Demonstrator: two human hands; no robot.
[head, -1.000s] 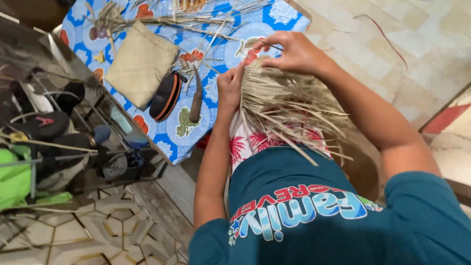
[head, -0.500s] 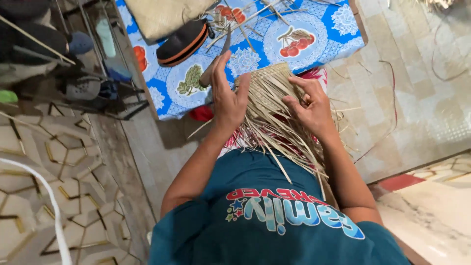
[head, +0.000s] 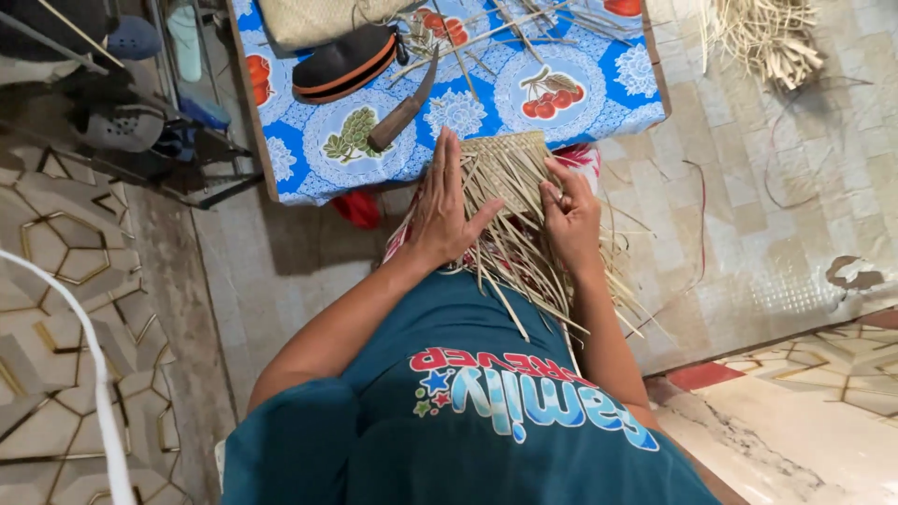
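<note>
While I look down over my teal shirt, my left hand [head: 447,206] lies flat and spread wide on the half-woven straw mat [head: 510,173] in my lap, palm down, fingers pointing toward the worktop [head: 599,98]. It presses on the left part of the weave and grips nothing. My right hand [head: 569,217] sits just beside it on the right part of the mat, its fingers curled and pinching among the loose straw strips [head: 543,281]; I cannot tell exactly which strip they hold. The woven end of the mat reaches up to the edge of the worktop, and its unwoven strips fan back over my lap toward my shirt and off to the right.

A blue cloth with fruit and flower rounds covers the worktop. On it, just beyond my left fingertips, lies a knife with a brown wooden handle [head: 404,105], set at a slant. Farther back sits a black cap with an orange band [head: 344,64], touching a finished woven piece [head: 313,19] at the far edge. Thin straw stalks [head: 505,28] lie scattered across the middle and far right of the cloth.

On the tiled floor to the right, well apart from me, rests a heap of straw [head: 762,37]. To the left stands a metal rack [head: 178,112] holding shoes. A white tube [head: 89,374] curves across the patterned floor at lower left.
</note>
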